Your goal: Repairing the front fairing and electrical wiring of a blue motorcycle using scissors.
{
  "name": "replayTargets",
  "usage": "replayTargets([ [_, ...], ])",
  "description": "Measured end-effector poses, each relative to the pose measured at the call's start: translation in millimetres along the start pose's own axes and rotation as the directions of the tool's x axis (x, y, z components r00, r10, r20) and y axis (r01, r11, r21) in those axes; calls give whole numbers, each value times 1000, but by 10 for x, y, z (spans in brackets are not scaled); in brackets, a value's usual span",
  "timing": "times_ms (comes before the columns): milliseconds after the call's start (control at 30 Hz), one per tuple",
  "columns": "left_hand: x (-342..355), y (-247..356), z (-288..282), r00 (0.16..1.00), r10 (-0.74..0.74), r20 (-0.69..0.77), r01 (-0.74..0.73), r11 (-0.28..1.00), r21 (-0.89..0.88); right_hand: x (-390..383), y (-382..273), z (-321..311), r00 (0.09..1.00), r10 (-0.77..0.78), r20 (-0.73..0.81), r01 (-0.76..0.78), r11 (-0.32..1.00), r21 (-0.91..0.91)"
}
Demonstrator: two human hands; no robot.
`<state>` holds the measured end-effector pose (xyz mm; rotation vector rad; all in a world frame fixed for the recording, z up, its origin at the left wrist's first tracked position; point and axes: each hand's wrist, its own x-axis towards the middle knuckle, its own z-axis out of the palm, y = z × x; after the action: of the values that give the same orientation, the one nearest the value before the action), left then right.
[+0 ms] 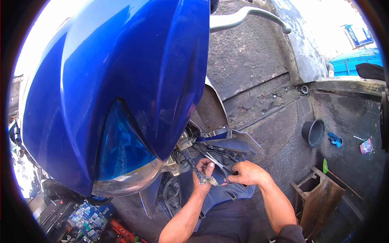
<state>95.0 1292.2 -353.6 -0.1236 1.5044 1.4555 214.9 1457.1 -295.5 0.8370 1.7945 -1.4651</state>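
Observation:
Low in the middle, my left hand (201,173) is closed round thin wiring with a pale connector (212,181) at its end. Beside it, my right hand (248,173) grips a pair of scissors (215,161) by the dark handles. Their silver blades point up and left, close above my left fingers; whether they touch a wire is too small to tell. A blue motorbike front cover (133,73) with a clear and blue-tinted lamp (125,150) fills the upper left. Exposed parts and cables (184,152) show under it, next to my left hand.
A brake lever (247,14) juts out at the top. Blue body panels (231,202) lie beneath my hands. To the right are a black bucket (313,133), a blue cloth (334,139) and a wooden stool (324,198). Small packages (89,220) sit at the lower left.

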Motion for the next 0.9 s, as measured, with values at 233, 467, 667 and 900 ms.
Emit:
replayTargets([
  [233, 15, 54, -73, 999, 32, 36, -38, 981, 192, 21, -27, 25, 1000, 6, 5, -6, 994, -106],
  [467, 22, 66, -62, 998, 31, 55, -42, 975, 216, 34, -29, 6, 999, -44, -19, 37, 963, -267],
  [667, 15, 132, -38, 998, -1, 58, -12, 971, 238, 15, 31, 165, 990, -98, -99, 63, 949, -309],
  [900, 21, 127, -58, 997, 8, 80, -28, 966, 258, -21, 31, 221, 979, -121, -162, 69, 953, -296],
])
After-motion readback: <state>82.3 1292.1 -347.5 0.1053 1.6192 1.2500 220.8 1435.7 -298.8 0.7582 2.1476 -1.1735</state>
